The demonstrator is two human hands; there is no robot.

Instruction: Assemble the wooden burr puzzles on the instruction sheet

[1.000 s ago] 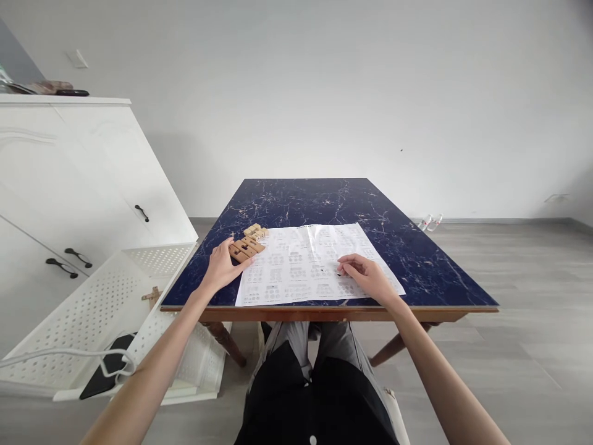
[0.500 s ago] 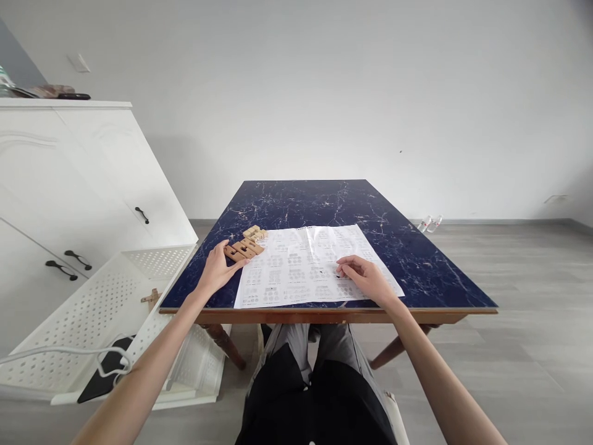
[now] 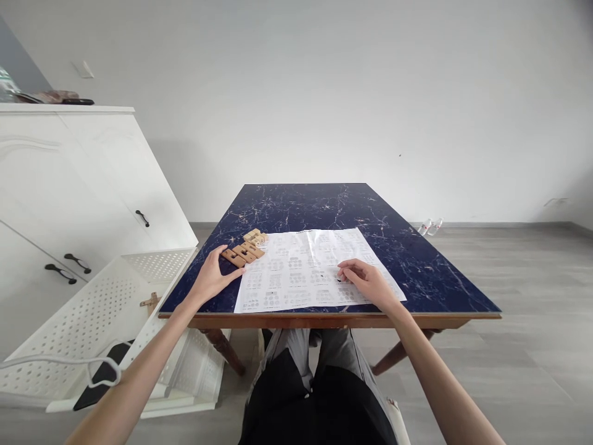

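Note:
A large white sheet [image 3: 282, 292] printed with rows of small grey figures lies creased on the table. At its left edge sit several flat brown wooden pieces [image 3: 250, 250] with cut-outs, side by side. Small pale wooden blocks [image 3: 254, 236] lie just behind them. My left hand [image 3: 213, 272] is spread beside the nearest brown piece, index finger and thumb near its two ends. Over the right half of the sheet rests my right hand [image 3: 365, 281], fingers curled together. Small dark marks show near its fingertips; whether it holds anything is hidden.
The dark blue marble-patterned table [image 3: 306, 201] has a wooden edge in front of me. To the left are a white cabinet [image 3: 92, 167] and a perforated white container [image 3: 69, 334]. Clear bottles [image 3: 430, 227] show beyond the table's right side.
My left hand has eased slightly back from the brown pieces, its thumb lower and farther out. The nearest brown piece sits slightly farther left. My right hand stays nearly still.

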